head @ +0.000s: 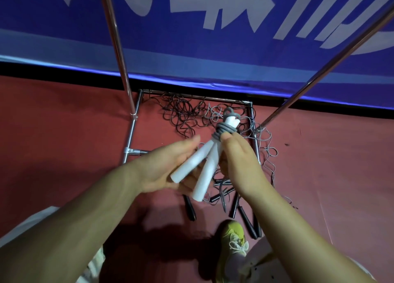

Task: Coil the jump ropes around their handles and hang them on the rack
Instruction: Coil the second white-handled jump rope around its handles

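Note:
Two white jump-rope handles [200, 165] lie side by side in my hands, splayed at their near ends. Grey rope [223, 131] is coiled in several turns round their far ends. My left hand [168, 165] cradles the handles from below with its fingers around them. My right hand [236, 157] grips the handles just under the coil, thumb against the grey rope. The metal rack [119, 50] rises above; its base frame [194, 97] lies on the red floor beneath.
Loose black rope [183, 114] and grey rope [268, 152] lie tangled inside and beside the rack base. Several black handles [245, 216] lie near my yellow shoe [232, 244]. A blue banner [191, 37] stands behind the rack.

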### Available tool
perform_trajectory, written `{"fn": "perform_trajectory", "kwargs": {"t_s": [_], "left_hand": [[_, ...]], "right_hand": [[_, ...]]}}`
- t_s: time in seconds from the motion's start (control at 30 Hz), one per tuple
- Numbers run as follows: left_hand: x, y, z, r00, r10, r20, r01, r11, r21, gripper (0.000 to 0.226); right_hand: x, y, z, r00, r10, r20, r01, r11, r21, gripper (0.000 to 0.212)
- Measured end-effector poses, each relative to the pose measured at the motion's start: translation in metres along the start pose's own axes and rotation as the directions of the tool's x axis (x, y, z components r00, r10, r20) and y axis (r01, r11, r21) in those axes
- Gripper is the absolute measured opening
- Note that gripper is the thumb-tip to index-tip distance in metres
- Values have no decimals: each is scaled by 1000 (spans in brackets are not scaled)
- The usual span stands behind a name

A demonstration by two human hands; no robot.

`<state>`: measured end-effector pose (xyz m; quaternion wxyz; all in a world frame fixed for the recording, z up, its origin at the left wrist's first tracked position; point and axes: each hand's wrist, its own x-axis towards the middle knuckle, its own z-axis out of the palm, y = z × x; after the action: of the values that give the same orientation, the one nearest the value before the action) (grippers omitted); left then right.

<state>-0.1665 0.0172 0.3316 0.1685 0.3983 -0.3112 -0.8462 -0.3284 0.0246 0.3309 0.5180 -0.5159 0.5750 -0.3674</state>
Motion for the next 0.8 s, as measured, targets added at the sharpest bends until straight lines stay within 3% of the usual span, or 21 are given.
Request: {"fn": "perform_trajectory", "kwargs": {"t_s": [0.03, 0.1, 0.2, 0.3, 0.37, 0.43, 0.53, 0.63, 0.7, 0.8], "left_hand": [[3, -5, -3, 983, -32, 179, 56, 990, -132, 64], [10, -16, -5, 893, 34, 449, 130, 935, -330, 77], [12, -19, 1, 808, 92, 583, 187, 897, -401, 72], [7, -17, 0, 857, 57, 513, 107, 952, -286, 60], [1, -14, -1, 837, 83, 541, 99, 949, -300, 54], [-2, -13, 2, 786, 117, 607, 113, 938, -327, 52], [-3, -15, 7, 747, 133, 651, 125, 934, -334, 51], [-4, -18, 11, 718, 141, 682, 139, 931, -338, 51], [-3, -20, 12, 709, 127, 694, 171, 924, -344, 52], [-4, -20, 10, 711, 137, 690, 179, 913, -366, 51]], "right_hand": [[-3, 1, -2, 999, -27, 20, 27, 999, 26, 26], [-7, 1, -8, 993, -78, 89, 71, 995, 75, 28], [0, -9, -8, 995, -39, 92, 36, 998, 42, 33], [3, -8, -22, 990, 94, 107, -122, 947, 297, 43], [9, -10, -23, 951, 64, 302, -204, 864, 461, 56], [3, -10, -32, 857, -9, 515, -331, 755, 566, 53], [3, -9, -35, 791, -29, 611, -433, 679, 593, 37], [5, -10, -38, 742, -74, 667, -431, 710, 557, 12], [5, -8, -40, 721, -37, 692, -462, 719, 520, 13], [4, -5, -41, 772, 55, 633, -438, 769, 467, 28]]}}
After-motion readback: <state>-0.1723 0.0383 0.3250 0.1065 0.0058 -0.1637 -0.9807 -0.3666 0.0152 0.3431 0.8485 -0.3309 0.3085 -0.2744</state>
